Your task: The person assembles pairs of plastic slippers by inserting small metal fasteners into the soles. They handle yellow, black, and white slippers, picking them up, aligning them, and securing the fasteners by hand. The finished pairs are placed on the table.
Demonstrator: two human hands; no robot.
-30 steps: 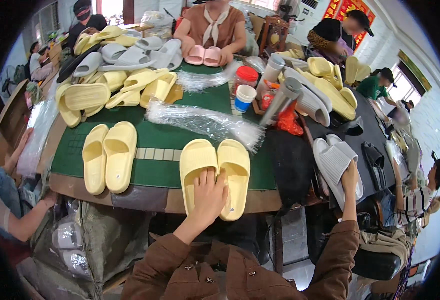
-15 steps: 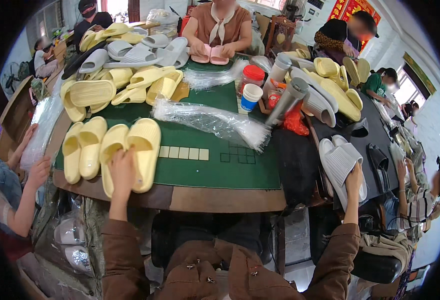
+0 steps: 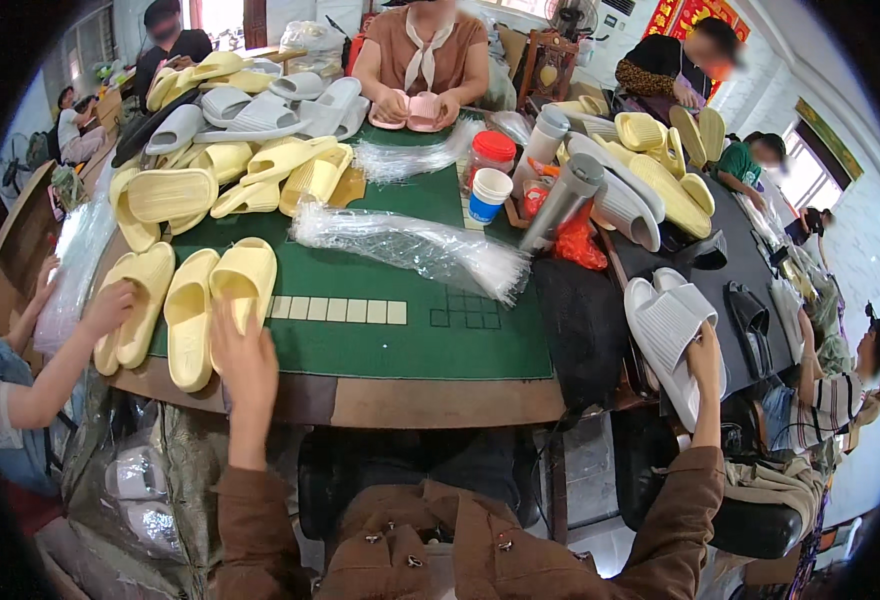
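Note:
At the table's near left stands a pair of yellow slippers, a left slipper (image 3: 191,330) and a right slipper (image 3: 245,272). My left hand (image 3: 247,365) is at the near end of the right one, its fingers stretched out and slightly apart, hiding the slipper's toe or heel end from me. My right hand (image 3: 703,358) is closed on the near side of a pair of light grey slippers (image 3: 663,322) on the dark right-hand table. Another yellow pair (image 3: 147,285) lies to the left, and a co-worker's hand (image 3: 110,306) touches it.
A heap of yellow and grey slippers (image 3: 172,193) covers the far left. Clear plastic bags (image 3: 400,246) lie across the green mat (image 3: 340,352). A paper cup (image 3: 488,196), a red-lidded jar (image 3: 492,152) and a steel flask (image 3: 566,200) stand right of centre. Opposite, a person holds pink slippers (image 3: 420,112).
The yellow pair by my left hand has shifted left, and my hand has drawn back toward me. A co-worker's hand has reached onto the leftmost pair. My right hand stays at the grey slippers.

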